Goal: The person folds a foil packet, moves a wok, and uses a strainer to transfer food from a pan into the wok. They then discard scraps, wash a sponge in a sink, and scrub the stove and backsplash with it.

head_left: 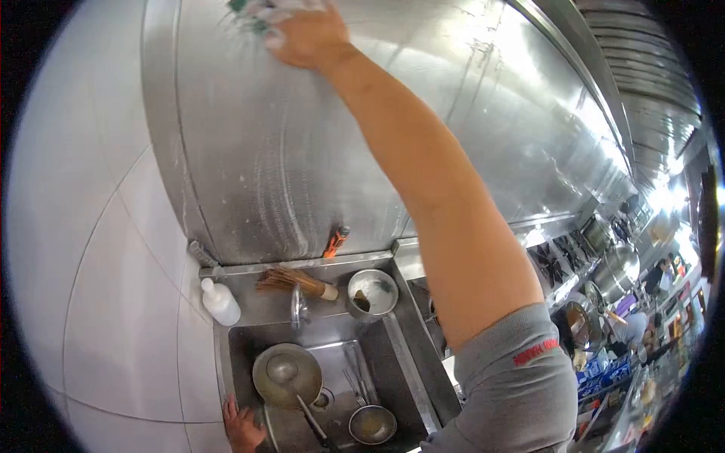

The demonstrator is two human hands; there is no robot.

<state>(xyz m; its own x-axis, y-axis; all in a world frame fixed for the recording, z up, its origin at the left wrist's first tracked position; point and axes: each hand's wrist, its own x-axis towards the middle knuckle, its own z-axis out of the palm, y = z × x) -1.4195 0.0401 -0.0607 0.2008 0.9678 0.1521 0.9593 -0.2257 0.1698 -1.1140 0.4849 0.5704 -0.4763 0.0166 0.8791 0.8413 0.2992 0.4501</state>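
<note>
My right hand [308,36] is raised high against the stainless steel wall panel [340,143], fingers closed over a green scouring pad [253,13] with white suds about it. The pad's upper part is cut off by the frame edge. Low on the left, my left hand [243,426] rests on the rim of the sink [225,370], its fingers apart and holding nothing. Inside the sink sit a large bowl [264,377] with a ladle [282,368] in it, and a smaller long-handled pan or strainer [372,425]. Streaks of suds run down the panel.
Behind the sink are a white bottle [220,303], a bamboo brush [291,281], a faucet [297,306], a metal pot [373,293] and an orange-black tool [336,241]. White tiles [113,302] border the left. Stove burners [563,260] and a person [630,328] are at the right.
</note>
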